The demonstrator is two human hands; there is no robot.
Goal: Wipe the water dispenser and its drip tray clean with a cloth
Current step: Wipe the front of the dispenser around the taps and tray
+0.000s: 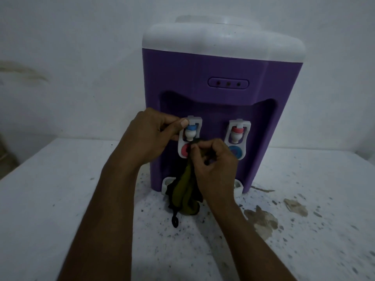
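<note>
Cloth (185, 191), limp and light, dangles mid-frame from the pinching right hand (215, 159) beneath the blue tap (190, 133) that the left hand (152, 136) grips; probably best held bunched near its top.

The white surface (60, 189) is peppered with dark specks (145, 176), with brown stains (261, 220) toward its right edge. A purple water dispenser (213, 78) stands near the far edge, and the lower end of a green-black cloth (185, 197) rests just before it.
</note>
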